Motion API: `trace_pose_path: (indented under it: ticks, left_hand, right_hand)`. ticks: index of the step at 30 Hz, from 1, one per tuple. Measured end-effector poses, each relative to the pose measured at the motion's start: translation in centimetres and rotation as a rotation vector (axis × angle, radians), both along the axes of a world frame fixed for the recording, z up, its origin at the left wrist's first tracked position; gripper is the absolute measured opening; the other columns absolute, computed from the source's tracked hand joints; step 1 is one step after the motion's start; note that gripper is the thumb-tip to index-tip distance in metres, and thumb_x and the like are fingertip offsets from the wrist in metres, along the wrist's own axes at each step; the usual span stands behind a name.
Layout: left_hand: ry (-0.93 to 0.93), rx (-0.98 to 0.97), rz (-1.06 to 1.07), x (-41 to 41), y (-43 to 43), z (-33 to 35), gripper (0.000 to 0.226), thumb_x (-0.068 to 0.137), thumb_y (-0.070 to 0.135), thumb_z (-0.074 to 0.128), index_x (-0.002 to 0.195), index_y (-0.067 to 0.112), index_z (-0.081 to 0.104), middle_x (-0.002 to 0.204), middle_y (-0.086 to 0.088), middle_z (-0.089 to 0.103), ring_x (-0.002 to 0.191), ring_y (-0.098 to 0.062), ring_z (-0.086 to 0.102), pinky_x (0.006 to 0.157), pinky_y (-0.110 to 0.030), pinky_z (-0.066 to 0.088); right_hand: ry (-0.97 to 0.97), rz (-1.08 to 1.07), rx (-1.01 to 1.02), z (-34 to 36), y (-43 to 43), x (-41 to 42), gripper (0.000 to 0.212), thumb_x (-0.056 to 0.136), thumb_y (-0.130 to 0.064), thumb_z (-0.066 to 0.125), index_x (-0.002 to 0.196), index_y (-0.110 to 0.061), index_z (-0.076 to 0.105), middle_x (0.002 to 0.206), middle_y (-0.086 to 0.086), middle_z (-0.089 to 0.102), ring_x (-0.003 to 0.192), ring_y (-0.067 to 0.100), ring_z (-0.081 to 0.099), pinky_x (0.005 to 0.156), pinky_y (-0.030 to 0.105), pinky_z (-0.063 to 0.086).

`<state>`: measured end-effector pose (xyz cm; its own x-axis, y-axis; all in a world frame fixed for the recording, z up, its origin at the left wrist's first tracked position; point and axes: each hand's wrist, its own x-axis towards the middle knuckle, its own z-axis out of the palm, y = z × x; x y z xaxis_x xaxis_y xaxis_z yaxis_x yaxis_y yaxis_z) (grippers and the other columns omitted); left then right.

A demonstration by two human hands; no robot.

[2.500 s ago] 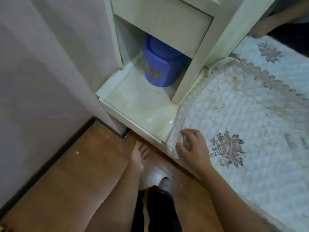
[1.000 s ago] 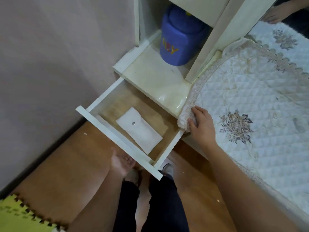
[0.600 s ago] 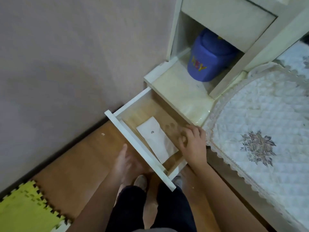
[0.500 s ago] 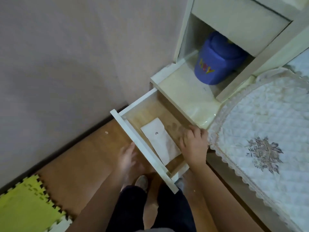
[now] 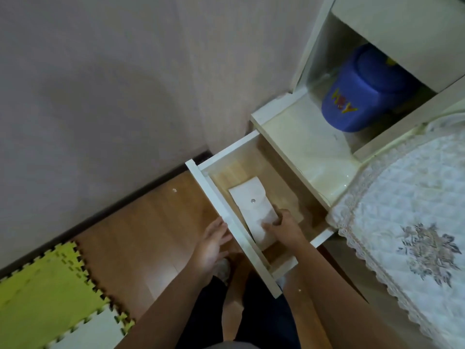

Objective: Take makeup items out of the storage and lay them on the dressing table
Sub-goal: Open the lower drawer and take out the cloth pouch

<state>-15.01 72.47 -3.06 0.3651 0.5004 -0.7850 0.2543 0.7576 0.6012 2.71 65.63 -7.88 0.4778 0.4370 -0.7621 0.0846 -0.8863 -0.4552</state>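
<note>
white pouch (image 5: 251, 207) in drawer (image 5: 221, 197): likely light, soft, floppy | right hand (image 5: 281, 227): fingers pinching its near edge; support underneath | left hand (image 5: 214, 244): fingers spread, holding nothing

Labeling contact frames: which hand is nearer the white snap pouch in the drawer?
Right. The right hand is gripping the white snap pouch; the left hand is outside the drawer front.

One open drawer (image 5: 227, 205), one white snap pouch (image 5: 251, 210) inside it. One blue tub (image 5: 362, 96) at 1 o'clock. Two hands: left hand (image 5: 212, 244), right hand (image 5: 283, 227). Two foam mat tiles (image 5: 47, 293) at 8 o'clock. One quilted cover (image 5: 407, 210) at 3 o'clock.
</note>
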Motion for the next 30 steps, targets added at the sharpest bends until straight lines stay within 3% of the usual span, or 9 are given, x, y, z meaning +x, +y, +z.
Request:
trace_pose_path:
  ticks: [3,5,10,12,15,18,23,26,30]
  left_hand:
    - [-0.007,0.002,-0.019,-0.1,0.1,0.2,0.039,0.092,0.032,0.045,0.13,0.023,0.044,0.125,0.001,0.055,0.112,-0.017,0.055,0.078,-0.029,0.047]
    - [-0.012,0.006,-0.042,-0.1,0.3,0.3,0.035,0.093,0.033,0.044,0.127,0.025,0.046,0.122,0.003,0.055,0.111,-0.016,0.055,0.073,-0.025,0.045]
    - [-0.041,-0.037,-0.077,-0.8,0.8,-0.1,0.015,0.093,0.033,0.043,0.104,0.035,0.053,0.109,0.012,0.058,0.104,-0.011,0.057,0.089,-0.034,0.043]
    - [-0.071,-0.07,-0.061,-1.0,0.9,-0.3,0.017,0.093,0.034,0.042,0.106,0.036,0.052,0.111,0.012,0.057,0.107,-0.013,0.056,0.091,-0.036,0.041]
    - [-0.127,-0.096,-0.05,-1.0,0.9,-0.2,0.028,0.092,0.036,0.039,0.118,0.032,0.048,0.114,0.01,0.057,0.109,-0.014,0.055,0.082,-0.032,0.044]
    - [-0.156,-0.108,-0.017,-0.9,0.8,-0.1,0.026,0.091,0.035,0.041,0.114,0.03,0.051,0.115,0.007,0.058,0.108,-0.017,0.055,0.081,-0.033,0.045]
    - [-0.158,-0.195,0.038,-0.2,1.3,0.1,0.045,0.093,0.037,0.035,0.135,0.02,0.039,0.132,-0.004,0.05,0.116,-0.026,0.047,0.096,-0.041,0.035]
    - [-0.176,-0.213,0.023,1.1,1.7,0.1,0.046,0.093,0.038,0.034,0.135,0.019,0.038,0.139,-0.006,0.046,0.118,-0.027,0.048,0.1,-0.044,0.033]
    - [-0.229,-0.21,0.005,3.4,1.7,-0.1,0.043,0.092,0.037,0.036,0.132,0.02,0.04,0.139,-0.006,0.046,0.12,-0.027,0.047,0.104,-0.047,0.03]
  right_hand:
    - [-0.076,0.04,-0.087,-0.7,0.0,-0.1,0.077,0.074,-0.046,0.065,0.135,-0.013,0.031,0.139,0.013,0.036,0.128,0.031,0.037,0.105,0.046,0.039]
    - [-0.11,0.086,-0.11,-0.9,0.1,0.0,0.078,0.075,-0.045,0.064,0.136,-0.014,0.027,0.142,0.013,0.031,0.13,0.032,0.033,0.105,0.046,0.036]
    - [0.054,-0.1,0.059,-0.5,-0.1,0.3,0.056,0.081,-0.031,0.062,0.129,-0.013,0.041,0.129,0.009,0.049,0.118,0.028,0.047,0.097,0.041,0.043]
    - [0.05,-0.041,0.092,-0.3,-0.3,0.0,0.045,0.084,-0.026,0.059,0.125,-0.014,0.044,0.121,0.007,0.053,0.109,0.023,0.05,0.091,0.036,0.044]
    - [-0.007,0.015,0.122,0.2,-0.5,-0.4,0.035,0.086,-0.02,0.056,0.12,-0.016,0.048,0.113,0.001,0.056,0.106,0.02,0.052,0.089,0.032,0.044]
    - [-0.068,-0.006,0.183,1.1,-0.6,-0.8,0.027,0.086,-0.016,0.056,0.113,-0.014,0.054,0.105,0.003,0.061,0.1,0.021,0.057,0.09,0.034,0.049]
    - [-0.139,-0.242,0.319,4.1,-2.0,-1.3,0.02,0.086,-0.014,0.055,0.105,-0.011,0.058,0.099,0.0,0.058,0.094,0.018,0.057,0.078,0.028,0.047]
    - [-0.211,-0.368,0.446,6.3,-3.8,-0.9,0.014,0.085,-0.013,0.056,0.099,-0.013,0.058,0.096,0.0,0.06,0.087,0.015,0.056,0.067,0.021,0.045]
    - [-0.286,-0.568,0.594,8.5,-5.9,-0.4,0.014,0.084,-0.011,0.058,0.096,-0.016,0.06,0.093,-0.003,0.063,0.089,0.016,0.058,0.069,0.023,0.045]
